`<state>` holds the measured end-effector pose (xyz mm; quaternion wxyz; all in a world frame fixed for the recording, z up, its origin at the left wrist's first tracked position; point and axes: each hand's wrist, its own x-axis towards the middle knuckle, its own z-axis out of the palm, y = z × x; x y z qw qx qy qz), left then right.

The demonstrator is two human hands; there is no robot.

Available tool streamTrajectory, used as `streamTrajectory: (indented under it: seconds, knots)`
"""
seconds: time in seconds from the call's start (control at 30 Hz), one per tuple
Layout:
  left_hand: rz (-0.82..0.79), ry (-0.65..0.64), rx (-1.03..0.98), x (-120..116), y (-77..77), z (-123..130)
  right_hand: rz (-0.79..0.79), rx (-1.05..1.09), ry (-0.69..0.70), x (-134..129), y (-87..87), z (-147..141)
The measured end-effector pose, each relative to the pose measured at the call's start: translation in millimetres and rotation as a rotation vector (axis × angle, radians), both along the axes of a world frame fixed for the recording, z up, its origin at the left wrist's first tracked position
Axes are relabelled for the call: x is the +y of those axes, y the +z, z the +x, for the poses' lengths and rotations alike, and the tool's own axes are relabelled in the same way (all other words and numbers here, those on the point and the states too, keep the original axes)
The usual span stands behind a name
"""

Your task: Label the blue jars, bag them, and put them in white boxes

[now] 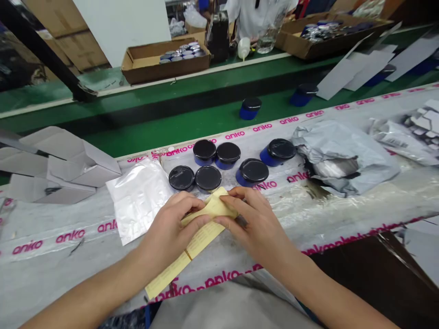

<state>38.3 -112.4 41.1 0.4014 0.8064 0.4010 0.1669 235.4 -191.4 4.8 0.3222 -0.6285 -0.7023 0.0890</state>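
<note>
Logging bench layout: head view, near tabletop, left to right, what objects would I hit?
Open white cardboard boxes, flat silvery-white pouch, group of six round blue jars with black lids, torn grey plastic bag, translucent plastic packet. Yellow paper strip omitted: it overlaps the jars' span.

bright, diffuse light seems to fall from above, leaving soft shadows. faint sheen marks the 6 nearest black lids (205, 149); the silvery pouch (132, 203) glares pale. the lower right is dim, and the outer edges look stretched and blurred.
</note>
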Motion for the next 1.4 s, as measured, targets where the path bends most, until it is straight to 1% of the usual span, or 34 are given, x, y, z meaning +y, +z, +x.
streamTrajectory:
  seconds: [0.1,0.2,0.33,0.4,0.47,0.6,0.7,0.77,0.87,0.93,1.0,1.1,1.13,1.2,1.3,1.4]
  knots:
    - [-0.076,0.003,-0.062,-1,3.6,4,0.030,0.108,-0.004,-2,3.3,-1]
    - [-0.090,0.007,-0.090,-2,4.1,7,0.038,0.221,0.000,-1,11.3,-1]
    - [-0.087,0.016,-0.104,-2,2.9,7,-0.043,0.332,0.002,5,22.1,-5]
    - [-0.092,0.014,-0.102,-3,2.3,7,-0.088,0.372,-0.009,6,24.9,-7]
    - [-0.094,0.018,-0.102,-3,1.2,7,-0.099,0.400,-0.011,6,26.6,-7]
    - [-0.089,0.039,-0.062,0,-0.8,8,-0.097,0.486,0.064,6,30.7,3]
    - [-0.047,0.054,0.019,5,0.0,5,-0.042,0.564,0.003,16,33.4,12]
    - [0.009,0.058,0.058,9,0.9,3,-0.008,0.521,-0.029,28,33.1,12]
    - [0.079,0.045,0.081,12,1.3,0,-0.033,0.332,0.007,47,29.5,3]
    - [0.093,0.043,0.081,13,1.2,0,-0.065,0.234,0.021,55,26.5,-5]
    - [0.072,0.053,0.068,12,1.3,-1,-0.090,0.214,0.028,58,24.7,-9]
    - [-0.009,0.080,0.039,8,0.9,-3,-0.108,0.252,0.124,57,26.4,-3]
    - [-0.028,0.089,0.035,6,0.2,-3,-0.119,0.258,0.181,55,27.8,1]
    - [-0.015,0.103,0.037,3,-2.1,-5,-0.137,0.248,0.300,51,30.4,9]
    - [0.129,0.067,0.065,1,-7.9,-6,-0.127,0.204,0.446,45,30.9,17]
    - [0.285,-0.004,0.084,2,-14.3,-6,-0.125,0.202,0.513,37,29.1,22]
